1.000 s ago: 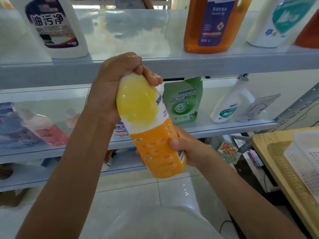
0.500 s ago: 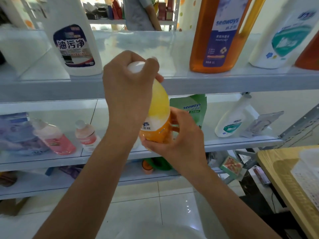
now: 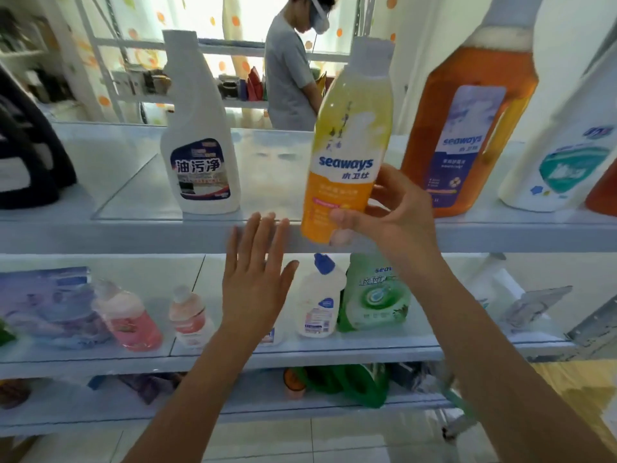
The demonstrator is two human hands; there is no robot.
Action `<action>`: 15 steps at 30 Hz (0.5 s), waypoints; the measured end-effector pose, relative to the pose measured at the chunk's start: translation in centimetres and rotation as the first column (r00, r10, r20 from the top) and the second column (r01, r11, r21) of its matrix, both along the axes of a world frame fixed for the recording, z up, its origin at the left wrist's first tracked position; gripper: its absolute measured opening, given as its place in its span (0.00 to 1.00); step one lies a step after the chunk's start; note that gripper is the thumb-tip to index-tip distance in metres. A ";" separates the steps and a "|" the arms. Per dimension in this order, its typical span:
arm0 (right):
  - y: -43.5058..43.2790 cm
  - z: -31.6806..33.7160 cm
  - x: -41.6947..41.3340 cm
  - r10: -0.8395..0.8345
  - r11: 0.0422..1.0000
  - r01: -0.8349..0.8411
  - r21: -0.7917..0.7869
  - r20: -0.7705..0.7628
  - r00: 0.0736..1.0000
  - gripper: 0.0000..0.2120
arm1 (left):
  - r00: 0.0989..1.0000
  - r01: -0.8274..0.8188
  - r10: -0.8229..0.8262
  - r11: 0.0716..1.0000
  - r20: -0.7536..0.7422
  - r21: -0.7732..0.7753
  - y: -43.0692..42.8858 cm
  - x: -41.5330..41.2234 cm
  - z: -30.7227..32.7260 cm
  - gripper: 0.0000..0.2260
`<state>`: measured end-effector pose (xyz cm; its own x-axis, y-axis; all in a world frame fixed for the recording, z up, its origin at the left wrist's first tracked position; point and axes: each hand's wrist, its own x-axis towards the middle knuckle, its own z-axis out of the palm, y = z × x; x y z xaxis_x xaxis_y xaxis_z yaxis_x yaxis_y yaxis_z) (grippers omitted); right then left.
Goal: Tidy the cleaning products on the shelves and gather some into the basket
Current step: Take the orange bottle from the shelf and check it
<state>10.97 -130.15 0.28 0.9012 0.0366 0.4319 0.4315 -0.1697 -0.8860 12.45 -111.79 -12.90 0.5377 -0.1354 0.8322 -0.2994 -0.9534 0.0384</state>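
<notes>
Raised from mid-shelf height to the top shelf (image 3: pixel 133 230), upright now: grips the yellow-and-orange Seaways bottle (image 3: pixel 349 145) by its lower body with the right hand (image 3: pixel 399 222) alone, base just before the shelf's front lip, between the white degreaser bottle (image 3: pixel 200 162) and the amber Seaways jug (image 3: pixel 467 128). Holds the left hand (image 3: pixel 257 275) free below, fingers straight and apart, gripping nothing. Seems early in the tidying: not yet set down, lower shelves (image 3: pixel 367 350) jumbled, basket out of view.

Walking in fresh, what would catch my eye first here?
Most likely the yellow-and-orange bottle, gripped near its base by the right hand in front of the top shelf, between a white bottle and a big amber jug. Just below, the left hand is spread open, holding nothing.
</notes>
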 end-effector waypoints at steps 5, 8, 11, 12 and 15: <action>1.0 0.9 5.3 0.008 1.000 -0.008 -0.020 -0.017 1.000 0.25 | 0.983 -0.055 0.054 0.998 0.177 0.001 0.0 2.2 -1.4 0.21; 1.3 0.2 7.2 0.011 0.997 -0.016 -0.078 -0.062 0.998 0.24 | 0.962 -0.086 0.085 0.996 0.259 -0.007 -0.2 3.4 -2.1 0.22; 1.5 -0.5 7.8 0.032 0.993 -0.042 -0.106 -0.095 0.995 0.24 | 0.949 -0.095 0.101 0.995 0.298 -0.036 -0.6 4.0 -2.4 0.19; 1.4 -0.6 7.8 0.042 0.993 -0.052 -0.107 -0.095 0.995 0.23 | 0.949 -0.092 0.100 0.995 0.298 -0.041 -0.7 4.1 -2.5 0.17; 1.3 -0.8 7.7 0.057 0.990 -0.068 -0.124 -0.088 0.994 0.21 | 0.952 -0.103 0.115 0.993 0.283 -0.054 -1.4 4.0 -2.4 0.16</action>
<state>18.66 -128.89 -0.55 0.9282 0.1438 0.3431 0.3699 -0.2580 -0.8925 16.43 -113.17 -15.27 0.2873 -0.0539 0.9563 -0.1975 -0.9803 0.0041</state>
